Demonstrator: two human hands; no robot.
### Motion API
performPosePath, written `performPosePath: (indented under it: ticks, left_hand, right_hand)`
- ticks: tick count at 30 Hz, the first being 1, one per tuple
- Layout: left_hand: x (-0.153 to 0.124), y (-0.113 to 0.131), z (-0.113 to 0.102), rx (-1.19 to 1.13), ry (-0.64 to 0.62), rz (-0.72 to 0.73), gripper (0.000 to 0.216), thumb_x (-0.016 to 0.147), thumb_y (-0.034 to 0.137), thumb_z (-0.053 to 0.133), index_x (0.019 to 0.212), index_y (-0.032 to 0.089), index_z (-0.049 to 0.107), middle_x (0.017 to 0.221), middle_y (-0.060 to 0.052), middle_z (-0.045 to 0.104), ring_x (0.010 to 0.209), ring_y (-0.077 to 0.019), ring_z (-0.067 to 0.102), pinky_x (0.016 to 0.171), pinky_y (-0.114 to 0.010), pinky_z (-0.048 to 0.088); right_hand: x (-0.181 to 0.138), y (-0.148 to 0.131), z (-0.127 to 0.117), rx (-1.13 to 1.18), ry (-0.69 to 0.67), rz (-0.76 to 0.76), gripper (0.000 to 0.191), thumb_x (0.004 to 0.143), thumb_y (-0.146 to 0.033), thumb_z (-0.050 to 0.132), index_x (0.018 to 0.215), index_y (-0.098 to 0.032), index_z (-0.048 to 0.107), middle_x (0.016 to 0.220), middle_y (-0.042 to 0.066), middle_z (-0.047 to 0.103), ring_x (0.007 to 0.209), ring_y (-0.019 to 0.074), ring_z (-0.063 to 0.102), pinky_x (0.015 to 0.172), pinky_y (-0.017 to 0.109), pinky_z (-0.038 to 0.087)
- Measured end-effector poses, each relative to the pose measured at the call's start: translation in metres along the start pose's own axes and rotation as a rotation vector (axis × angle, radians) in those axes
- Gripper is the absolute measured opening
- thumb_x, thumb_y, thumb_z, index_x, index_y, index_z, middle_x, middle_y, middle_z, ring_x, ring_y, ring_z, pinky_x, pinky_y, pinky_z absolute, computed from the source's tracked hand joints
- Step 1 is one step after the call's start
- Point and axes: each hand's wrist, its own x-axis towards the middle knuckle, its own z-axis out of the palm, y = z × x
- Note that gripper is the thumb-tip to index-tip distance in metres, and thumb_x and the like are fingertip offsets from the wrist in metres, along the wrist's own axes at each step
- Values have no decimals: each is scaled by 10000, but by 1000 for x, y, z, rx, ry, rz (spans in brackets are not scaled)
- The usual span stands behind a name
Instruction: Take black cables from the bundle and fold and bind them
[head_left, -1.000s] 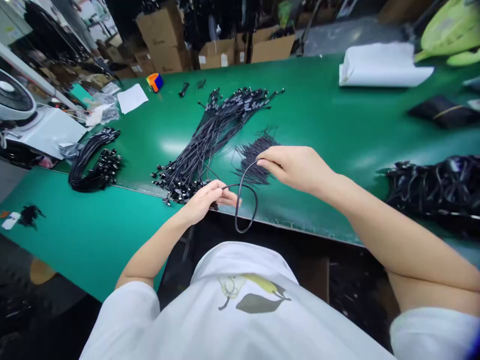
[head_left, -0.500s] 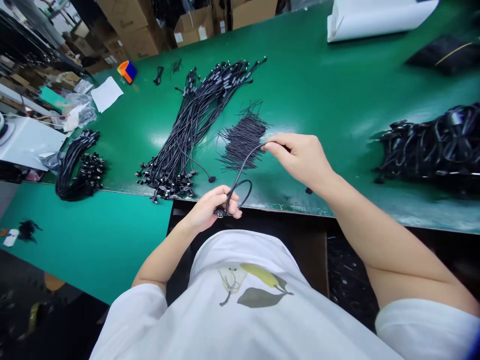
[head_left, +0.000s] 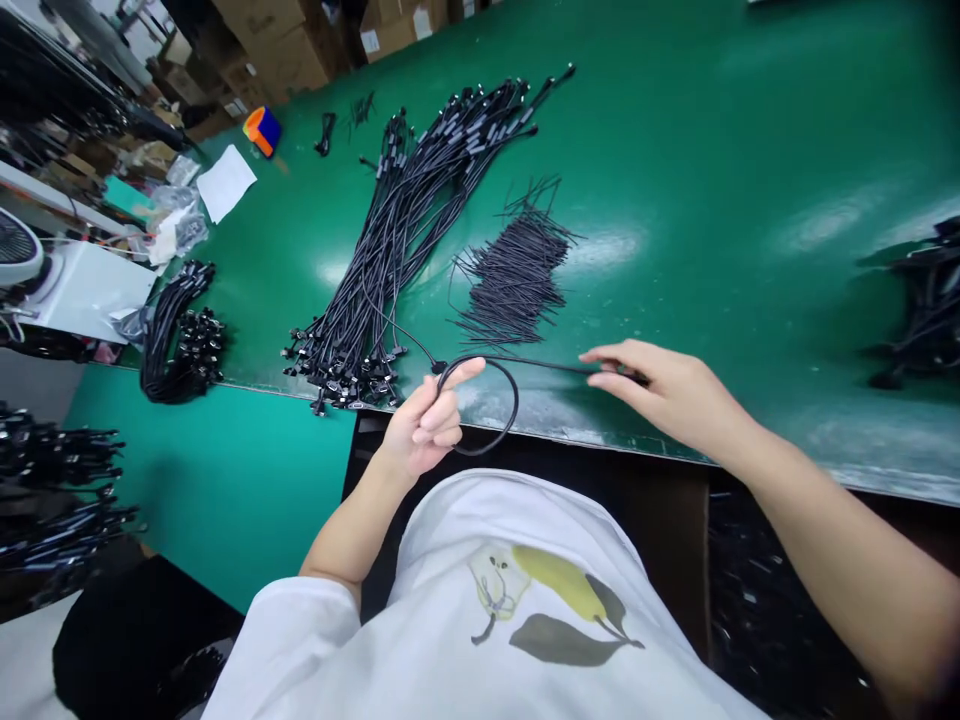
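Note:
A thin black USB cable (head_left: 515, 405) runs between my two hands at the bench's front edge. My left hand (head_left: 426, 425) is closed on one part of it, with the index finger stretched out under a round loop. From that loop the cable goes right, almost straight, to my right hand (head_left: 671, 388), where thumb and fingers hold its other end. The connector in the left hand is hidden. Just beyond the hands lies a heap of short black ties (head_left: 517, 275). Left of that heap spreads a bundle of straight black cables (head_left: 405, 220) with plugs at both ends.
A smaller bent cable bundle (head_left: 169, 335) lies at the left beside a white box (head_left: 101, 290). Farther back are a paper sheet (head_left: 226, 183) and an orange and blue tape roll (head_left: 262, 131). Coiled black cables (head_left: 930, 310) sit at the far right of the green bench (head_left: 720, 200).
My right hand has moved right and nearer, drawing the cable straighter. My left index finger has stretched out, and the loop has widened. The view has shifted left.

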Motion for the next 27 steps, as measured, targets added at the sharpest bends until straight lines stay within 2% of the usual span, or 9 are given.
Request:
performPosePath:
  ticks: [3, 5, 8, 10, 14, 20, 22, 24, 27]
  left_hand:
    - [1, -2, -16, 10, -34, -55, 339, 961, 375, 538, 1230, 194, 638, 445, 115, 199, 328, -35, 92, 394, -137, 286]
    - [-2, -1, -27, -40, 17, -51, 268, 975, 341, 515, 1098, 174, 686, 430, 114, 197, 323, -28, 99, 400, -118, 300]
    - [-13, 1, -39, -147, 132, -56, 394, 1027, 319, 384, 870, 131, 692, 419, 106, 188, 313, -20, 112, 397, -95, 316]
    - [-23, 2, -44, -197, 149, -76, 459, 1043, 291, 315, 833, 111, 682, 421, 105, 196, 307, -16, 117, 386, -90, 315]
    - [-37, 0, -49, -260, 113, -51, 445, 1044, 239, 291, 909, 83, 686, 445, 110, 217, 307, -5, 86, 364, -79, 294]
    - [-41, -1, -58, -274, 133, 18, 373, 1035, 255, 352, 1026, 87, 685, 488, 101, 242, 330, -4, 132, 364, -63, 272]
    - [-40, 2, -58, -221, 156, 52, 331, 1024, 284, 404, 1160, 124, 660, 513, 95, 301, 345, -5, 169, 378, -65, 283]
    - [-38, 3, -55, -131, 159, 117, 336, 983, 325, 515, 1268, 178, 615, 535, 92, 367, 365, -7, 237, 402, -75, 314]
    - [-29, -1, -45, 92, 118, 243, 418, 871, 403, 682, 1229, 196, 624, 591, 61, 531, 458, -36, 457, 466, -121, 407]
  right_hand:
    - [-28, 8, 7, -99, 16, -32, 235, 945, -469, 495, 1094, -368, 645, 1031, 49, 712, 915, 270, 686, 769, 410, 525]
    - [-41, 9, 11, -202, 29, -40, 273, 967, -449, 438, 1133, -380, 643, 999, 54, 717, 871, 271, 689, 692, 404, 519]
    - [-45, 5, 14, -349, 89, -60, 339, 999, -402, 369, 1195, -370, 644, 957, 41, 733, 820, 238, 691, 600, 358, 487]
    - [-39, 1, 13, -438, 149, -109, 353, 1014, -374, 371, 1212, -307, 654, 943, 25, 735, 805, 200, 690, 580, 313, 471]
    - [-18, -5, 6, -594, 239, -238, 404, 1038, -359, 350, 1157, -181, 692, 892, 26, 717, 746, 159, 657, 513, 268, 410]
    - [-13, -13, -4, -683, 257, -286, 405, 1051, -349, 333, 1154, -173, 683, 853, 37, 709, 695, 140, 626, 449, 275, 323]
    - [-20, -17, -3, -730, 243, -326, 368, 1047, -324, 356, 1148, -164, 673, 834, 44, 709, 657, 139, 616, 434, 288, 288]
    - [-30, -25, 4, -745, 205, -432, 350, 1048, -284, 350, 1090, -163, 675, 761, 37, 690, 590, 134, 587, 432, 296, 279]
    - [-44, -50, 20, -553, 54, -674, 377, 1054, -276, 350, 877, -186, 671, 672, 25, 645, 560, 124, 560, 512, 287, 357]
